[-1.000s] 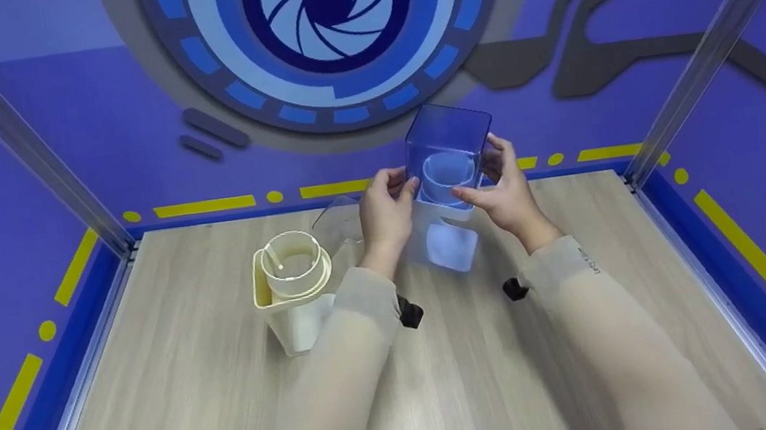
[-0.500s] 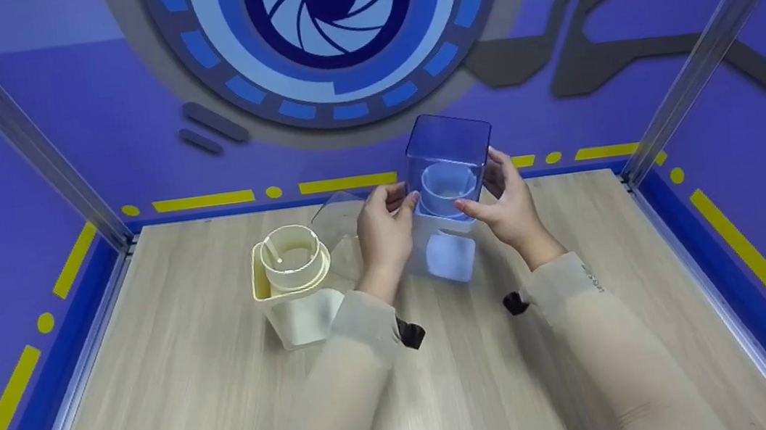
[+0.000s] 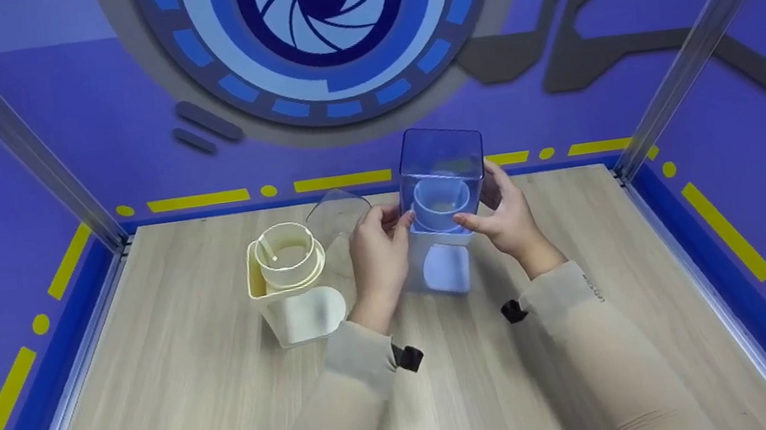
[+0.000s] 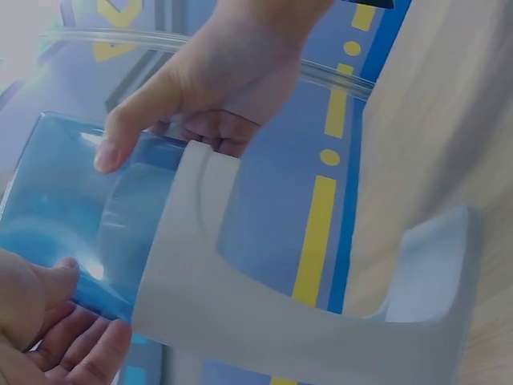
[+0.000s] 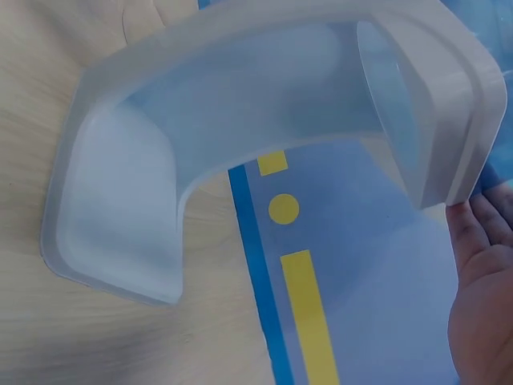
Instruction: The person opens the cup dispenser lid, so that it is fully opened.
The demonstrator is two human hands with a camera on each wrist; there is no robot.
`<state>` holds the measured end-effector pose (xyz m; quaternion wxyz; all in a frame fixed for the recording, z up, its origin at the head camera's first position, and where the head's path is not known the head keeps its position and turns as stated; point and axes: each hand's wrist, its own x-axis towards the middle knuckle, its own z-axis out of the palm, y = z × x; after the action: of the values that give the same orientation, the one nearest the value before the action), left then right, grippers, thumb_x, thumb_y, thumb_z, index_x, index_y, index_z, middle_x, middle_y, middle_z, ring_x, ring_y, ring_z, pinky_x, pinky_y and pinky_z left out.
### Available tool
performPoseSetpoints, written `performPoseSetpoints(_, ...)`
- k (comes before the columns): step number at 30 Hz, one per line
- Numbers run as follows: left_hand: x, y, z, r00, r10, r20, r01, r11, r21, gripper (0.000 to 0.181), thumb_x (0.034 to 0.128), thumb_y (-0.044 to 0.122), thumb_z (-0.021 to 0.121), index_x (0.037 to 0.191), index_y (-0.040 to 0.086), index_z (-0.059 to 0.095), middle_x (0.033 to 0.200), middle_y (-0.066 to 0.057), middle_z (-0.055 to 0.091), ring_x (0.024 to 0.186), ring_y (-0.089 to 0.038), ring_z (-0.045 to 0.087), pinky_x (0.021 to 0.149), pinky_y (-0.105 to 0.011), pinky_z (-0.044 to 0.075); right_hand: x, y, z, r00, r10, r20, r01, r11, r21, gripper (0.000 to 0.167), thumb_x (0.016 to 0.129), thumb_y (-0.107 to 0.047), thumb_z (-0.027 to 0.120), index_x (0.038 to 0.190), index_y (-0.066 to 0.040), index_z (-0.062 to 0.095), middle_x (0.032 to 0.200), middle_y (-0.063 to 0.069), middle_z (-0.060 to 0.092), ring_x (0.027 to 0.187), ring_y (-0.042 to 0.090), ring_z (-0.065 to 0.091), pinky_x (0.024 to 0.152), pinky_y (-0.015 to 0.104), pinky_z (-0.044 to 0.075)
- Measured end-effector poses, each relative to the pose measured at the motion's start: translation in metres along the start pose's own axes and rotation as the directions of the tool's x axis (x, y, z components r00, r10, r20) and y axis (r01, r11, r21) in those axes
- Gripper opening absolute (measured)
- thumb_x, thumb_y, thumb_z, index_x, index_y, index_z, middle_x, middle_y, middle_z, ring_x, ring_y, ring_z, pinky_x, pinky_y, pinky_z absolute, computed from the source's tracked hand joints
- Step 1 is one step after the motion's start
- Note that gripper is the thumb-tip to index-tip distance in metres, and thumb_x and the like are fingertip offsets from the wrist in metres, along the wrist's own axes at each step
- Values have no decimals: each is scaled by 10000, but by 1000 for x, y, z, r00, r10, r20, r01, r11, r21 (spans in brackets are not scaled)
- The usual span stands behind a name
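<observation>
Both hands hold a transparent blue square container (image 3: 440, 146) on top of a pale blue stand (image 3: 446, 268); a round ring shows through its wall. The left hand (image 3: 380, 259) grips the container's left side near its lower edge, thumb in front. On the opposite side the right hand (image 3: 511, 217) grips it, thumb across the front face. In the left wrist view, the blue container (image 4: 72, 192) meets the white-looking stand (image 4: 240, 301), with fingers on two sides. The right wrist view shows the stand's curved, hollow body (image 5: 264, 96) and fingers beside its upper end.
Left of the hands stands a cream holder (image 3: 278, 315) with a round ring (image 3: 289, 267) on top. Behind it and the left hand is a clear container (image 3: 338, 209), partly hidden. A blue patterned wall (image 3: 317, 157) borders the wooden table (image 3: 177, 386) at the back.
The blue container and its stand have come down and nearer in the head view, both hands still gripping. The container now looks more upright. The cream holder has not visibly moved on the table.
</observation>
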<state>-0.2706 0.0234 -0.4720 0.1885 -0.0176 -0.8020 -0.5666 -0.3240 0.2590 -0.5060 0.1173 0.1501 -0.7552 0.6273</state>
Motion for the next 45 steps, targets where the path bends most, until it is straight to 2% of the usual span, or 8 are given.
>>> performPoseSetpoints(6,-11,-3,-11,998,30,52,-29,999,-15,230,1026,193,857,1170,24,797,1159,-142,824,1069,-271,809,997,-370,695,-5,-2,-3,998,-45,54,44,999,33,985,803,87,921,1671,-44,474,1427,139,723,1281,185,721,1174,223,570)
performPoseSetpoints(12,-22,-19,-21,990,64,129,-63,998,-15,525,979,322,906,1383,35,734,1427,-155,736,1377,-371,688,1218,-496,584,-13,-2,-9,992,-56,111,51,998,46,1030,762,122,904,1683,12,454,1352,72,743,1182,152,743,1063,214,621)
performPoseSetpoints(17,-29,-35,-25,976,40,212,-13,992,-125,809,944,380,939,1584,23,596,1647,-199,599,1547,-404,585,1328,-505,493,-22,-3,-12,983,-87,164,75,994,79,1058,746,107,910,1696,7,455,1413,51,730,1224,157,742,1093,226,622)
performPoseSetpoints(20,-32,-42,-27,953,12,301,33,989,-144,1018,893,487,965,1695,82,485,1767,-182,478,1608,-462,511,1358,-565,443,-28,-4,-14,977,-109,182,90,989,114,1035,728,94,927,1666,0,503,1433,36,733,1256,164,733,1126,234,609)
performPoseSetpoints(23,-34,-49,-27,915,-1,404,55,991,-122,1254,793,569,1016,1782,181,349,1862,-115,337,1686,-447,399,1386,-627,372,-34,-5,-15,971,-132,199,109,987,120,995,718,49,945,1630,-19,552,1421,32,750,1266,171,727,1146,243,597)
performPoseSetpoints(27,-34,-58,-23,870,3,494,69,989,-127,1462,691,510,1093,1825,229,215,1892,-67,270,1738,-350,322,1419,-614,305,-41,-6,-14,963,-143,227,126,988,89,979,716,-44,974,1612,-60,579,1412,45,759,1268,181,724,1152,253,594)
performPoseSetpoints(32,-35,-66,-20,852,0,523,95,983,-154,1509,657,393,1131,1827,208,195,1854,-67,369,1715,-301,378,1436,-594,273,-49,-7,-9,962,-152,225,139,987,75,992,710,-111,990,1609,-34,577,1406,36,765,1258,178,734,1133,248,603)
performPoseSetpoints(45,-38,-69,-18,843,49,535,48,985,-166,1262,646,280,1125,1704,167,445,1679,-32,602,1655,-255,483,1424,-509,339,-74,-4,-1,983,-141,118,127,985,116,950,718,-94,954,1576,53,571,1368,-33,780,1236,127,733,1114,212,590)
